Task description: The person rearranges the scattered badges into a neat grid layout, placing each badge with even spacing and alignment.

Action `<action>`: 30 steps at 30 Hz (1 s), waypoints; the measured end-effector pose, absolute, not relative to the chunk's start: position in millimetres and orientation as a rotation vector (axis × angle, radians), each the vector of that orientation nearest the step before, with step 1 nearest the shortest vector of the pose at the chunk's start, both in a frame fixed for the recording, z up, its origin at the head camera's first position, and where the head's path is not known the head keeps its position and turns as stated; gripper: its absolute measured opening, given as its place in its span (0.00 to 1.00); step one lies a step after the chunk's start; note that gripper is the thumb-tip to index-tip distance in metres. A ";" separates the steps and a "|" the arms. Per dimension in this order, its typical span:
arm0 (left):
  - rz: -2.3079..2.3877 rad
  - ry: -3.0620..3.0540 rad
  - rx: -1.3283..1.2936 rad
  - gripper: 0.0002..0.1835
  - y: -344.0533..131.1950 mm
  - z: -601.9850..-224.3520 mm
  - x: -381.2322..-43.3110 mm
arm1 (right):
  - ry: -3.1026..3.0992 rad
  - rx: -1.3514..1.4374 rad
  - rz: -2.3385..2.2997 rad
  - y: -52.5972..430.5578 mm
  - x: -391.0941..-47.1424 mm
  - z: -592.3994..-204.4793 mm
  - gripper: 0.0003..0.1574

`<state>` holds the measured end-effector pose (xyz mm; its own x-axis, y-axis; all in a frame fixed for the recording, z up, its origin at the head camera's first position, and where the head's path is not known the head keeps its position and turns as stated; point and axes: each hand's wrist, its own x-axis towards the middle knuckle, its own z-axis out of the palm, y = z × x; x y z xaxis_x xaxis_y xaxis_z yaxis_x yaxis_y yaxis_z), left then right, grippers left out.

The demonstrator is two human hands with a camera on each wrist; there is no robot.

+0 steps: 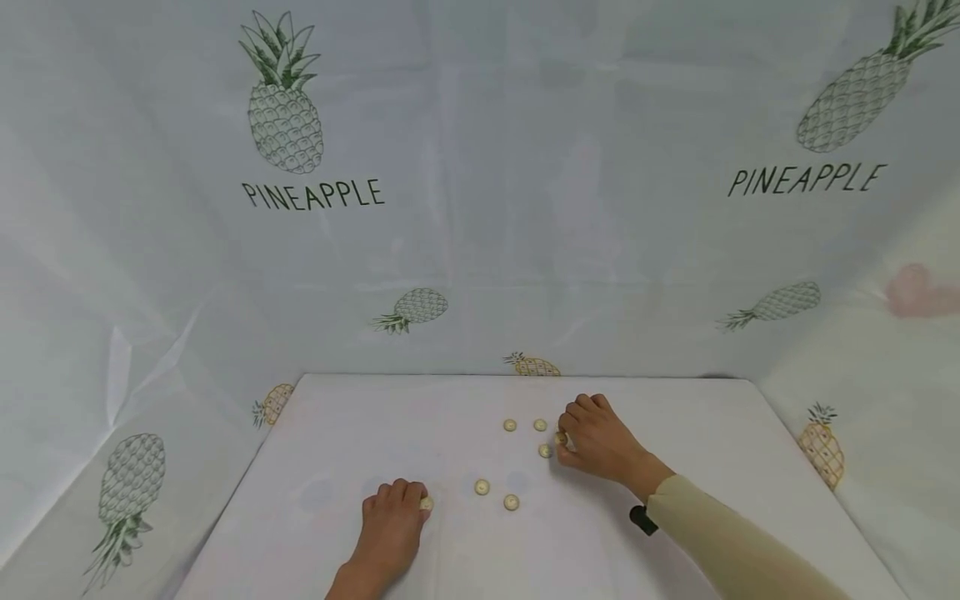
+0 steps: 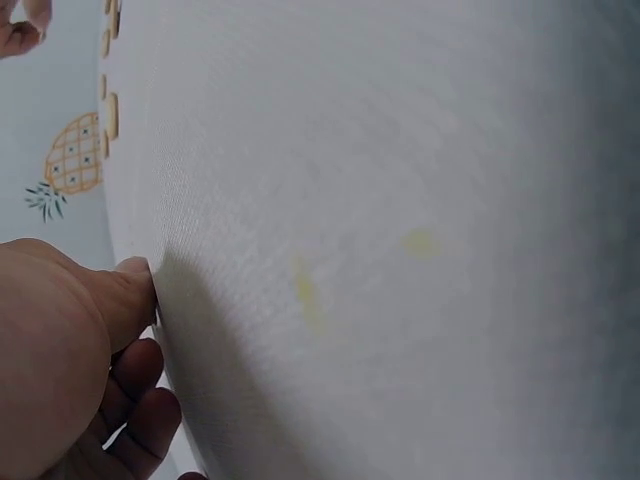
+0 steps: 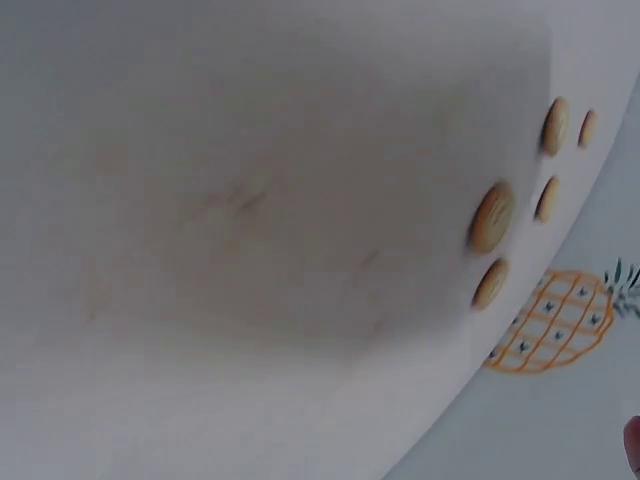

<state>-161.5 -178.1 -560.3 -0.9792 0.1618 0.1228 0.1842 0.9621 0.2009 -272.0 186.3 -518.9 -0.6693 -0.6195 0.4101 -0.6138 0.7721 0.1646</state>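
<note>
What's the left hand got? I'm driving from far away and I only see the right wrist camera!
Observer: In the head view, the left hand has a small round piece at its fingertips.
Operator: Ooh! And the other one?
Observer: The right hand pinches another round piece there.
Operator: My picture shows five round pieces. Is that all?
Observer: No, I count seven in the head view, with the two at the fingers.

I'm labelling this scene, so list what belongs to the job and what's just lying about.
Likely the job:
- left hand, holding one disc
- right hand, holding another disc
- five loose discs

Just around:
- white table
- pineapple-print cloth
- black object by the right wrist
</note>
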 end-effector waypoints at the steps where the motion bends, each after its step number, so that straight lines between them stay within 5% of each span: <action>1: -0.321 -3.008 -0.269 0.13 -178.2 -560.4 -161.6 | -2.525 0.935 -0.015 181.1 -272.2 -519.1 0.12; 15: -0.311 -2.978 -0.288 0.13 -179.0 -561.0 -159.5 | -2.599 1.000 0.024 117.8 -277.2 -536.3 0.14; 30: -0.285 -2.966 -0.305 0.12 -179.8 -561.3 -160.5 | -2.709 0.931 0.011 106.2 -283.6 -549.7 0.13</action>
<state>-160.5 -179.8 -561.3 -0.9686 0.1866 0.1640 0.2144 0.9614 0.1725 -283.6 106.2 -549.7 -0.7546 -0.6021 0.2607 -0.6043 0.7926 0.0816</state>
